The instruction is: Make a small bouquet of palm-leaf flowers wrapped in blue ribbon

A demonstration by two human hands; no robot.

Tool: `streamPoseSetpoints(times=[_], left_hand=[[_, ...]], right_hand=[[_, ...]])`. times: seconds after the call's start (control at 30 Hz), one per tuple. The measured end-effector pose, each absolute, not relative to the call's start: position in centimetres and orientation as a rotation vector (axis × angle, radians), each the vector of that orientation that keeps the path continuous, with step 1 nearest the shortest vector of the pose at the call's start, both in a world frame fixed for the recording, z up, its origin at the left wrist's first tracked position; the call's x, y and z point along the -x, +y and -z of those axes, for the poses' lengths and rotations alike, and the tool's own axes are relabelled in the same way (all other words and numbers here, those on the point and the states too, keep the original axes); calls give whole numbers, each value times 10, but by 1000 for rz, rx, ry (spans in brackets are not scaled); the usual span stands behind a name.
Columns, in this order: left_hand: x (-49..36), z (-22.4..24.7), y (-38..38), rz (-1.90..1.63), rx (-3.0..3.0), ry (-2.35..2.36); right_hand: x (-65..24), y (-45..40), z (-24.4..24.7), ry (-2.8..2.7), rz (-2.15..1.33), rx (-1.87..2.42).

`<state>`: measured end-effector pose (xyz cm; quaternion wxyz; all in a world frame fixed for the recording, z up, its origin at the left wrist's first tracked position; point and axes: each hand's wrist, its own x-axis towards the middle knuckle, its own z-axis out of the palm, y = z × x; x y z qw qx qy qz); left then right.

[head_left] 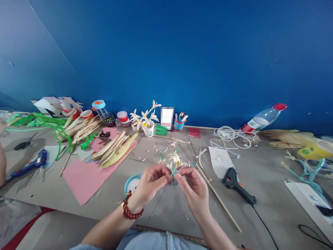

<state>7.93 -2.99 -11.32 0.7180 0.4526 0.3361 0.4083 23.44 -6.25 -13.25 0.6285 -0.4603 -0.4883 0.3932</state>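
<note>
Both hands meet over the grey table. My left hand (155, 182), with a red bead bracelet (132, 210) at its wrist, pinches the green stem of a pale craft flower (176, 159). Its cream petals spread just beyond my fingertips. My right hand (195, 185) is closed at the same spot, thumb pressed on a small grey-blue round piece (176, 178) against the stem. What that piece is, I cannot make out. A blue-rimmed round dish (126, 186) lies partly hidden behind my left hand.
Left lie pink paper (80, 180), dried husks (114, 152), green pipe cleaners (49, 119) and a blue glue gun (32, 163). Right are a black glue gun (238, 185), a thin wooden stick (221, 201) and a plastic bottle (262, 121). Finished flowers stand in a paper cup (148, 131). Another person's arm (2, 156) shows far left.
</note>
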Motion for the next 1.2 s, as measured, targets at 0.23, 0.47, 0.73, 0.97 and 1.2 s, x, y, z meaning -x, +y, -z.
streamPoseSetpoints(times=[0.23,0.47,0.73,0.97,1.2], left_hand=[[-79,113,-29,-904,-999,750],[-78,113,-29,-899,-1006,749],[-77,111,-30,-887,-1032,762],[-77,111,-31,-876,-1036,757],[-77,108,-31,-871,-1054,764]], right_hand=[[-235,-60,135,-1147,-883,1094],[-235,-60,133,-1170,-908,1090],[-233,-58,131,-1168,-907,1091],[-234,-59,127,-1176,-889,1096],[-234,-58,127,-1148,-903,1079]])
